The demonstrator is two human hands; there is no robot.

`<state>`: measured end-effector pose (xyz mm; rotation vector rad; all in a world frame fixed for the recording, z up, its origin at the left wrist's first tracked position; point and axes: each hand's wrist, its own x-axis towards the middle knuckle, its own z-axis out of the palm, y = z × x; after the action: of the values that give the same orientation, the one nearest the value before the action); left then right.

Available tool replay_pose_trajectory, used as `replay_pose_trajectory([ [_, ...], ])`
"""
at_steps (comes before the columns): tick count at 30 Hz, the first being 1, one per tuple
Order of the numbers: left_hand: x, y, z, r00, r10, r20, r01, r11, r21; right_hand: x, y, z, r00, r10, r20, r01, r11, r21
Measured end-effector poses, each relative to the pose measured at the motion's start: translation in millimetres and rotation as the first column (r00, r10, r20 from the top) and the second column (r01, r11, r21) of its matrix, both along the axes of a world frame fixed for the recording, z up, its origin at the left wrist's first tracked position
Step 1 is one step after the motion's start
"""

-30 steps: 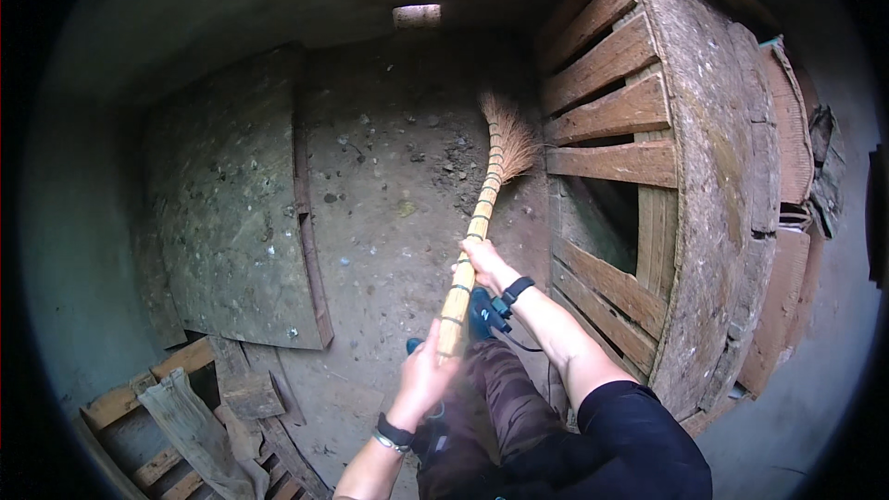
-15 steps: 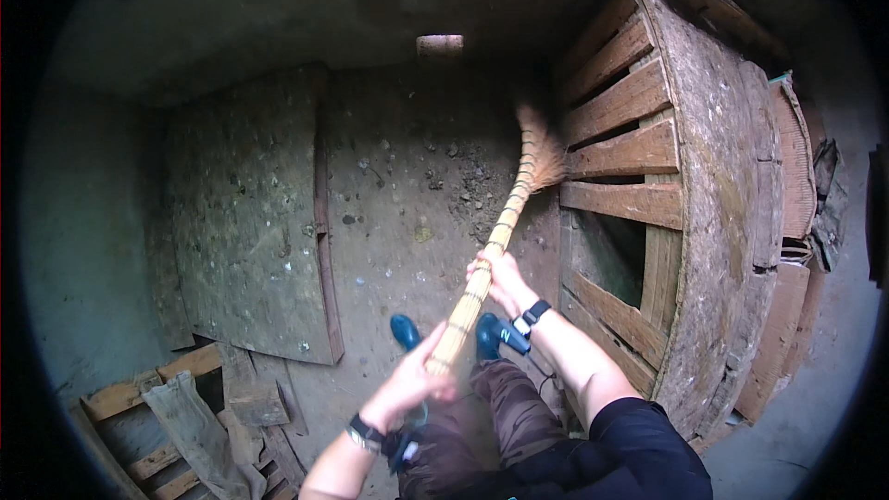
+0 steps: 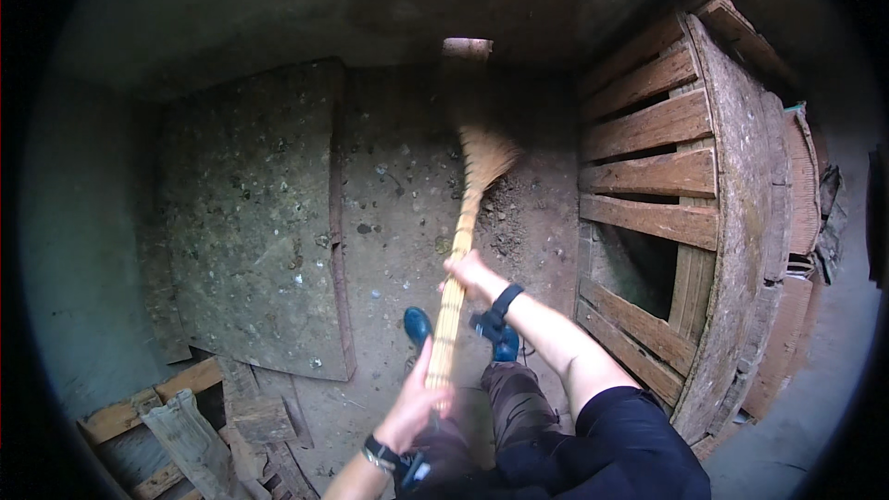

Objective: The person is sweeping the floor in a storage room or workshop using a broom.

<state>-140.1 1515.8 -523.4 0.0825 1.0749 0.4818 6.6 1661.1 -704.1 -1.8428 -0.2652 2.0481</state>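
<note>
Nearest, the left hand [image 3: 419, 405] has its fingers closed around the near end of the broom [image 3: 446, 338]; the right hand [image 3: 470, 273] holds it farther up. Beyond them, a loose heap of dirt [image 3: 507, 222] is gathered on the floor [image 3: 389, 264], left of the wooden crate [image 3: 653, 176]. Small scattered bits [image 3: 364, 229] remain between this heap and the board [image 3: 250, 241] at left, so the sweeping seems only partly done. The bristles [image 3: 488, 153], half a second ago close beside the crate, are now farther left, apart from it.
</note>
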Motion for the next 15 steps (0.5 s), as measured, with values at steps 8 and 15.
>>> replay_pose_trajectory([
  [8, -48.8, -93.5, 72.7, 0.994, -0.087, 0.068, 0.084, 0.995, 0.053, -45.0, -92.5, 82.8, 0.997, 0.017, -0.082, -0.011, 0.997, 0.076],
  [15, -34.2, 19.8, 18.8, 0.93, 0.295, 0.22, -0.307, 0.951, 0.025, -40.3, 33.4, 50.6, 0.946, -0.023, -0.324, 0.089, 0.978, 0.189],
])
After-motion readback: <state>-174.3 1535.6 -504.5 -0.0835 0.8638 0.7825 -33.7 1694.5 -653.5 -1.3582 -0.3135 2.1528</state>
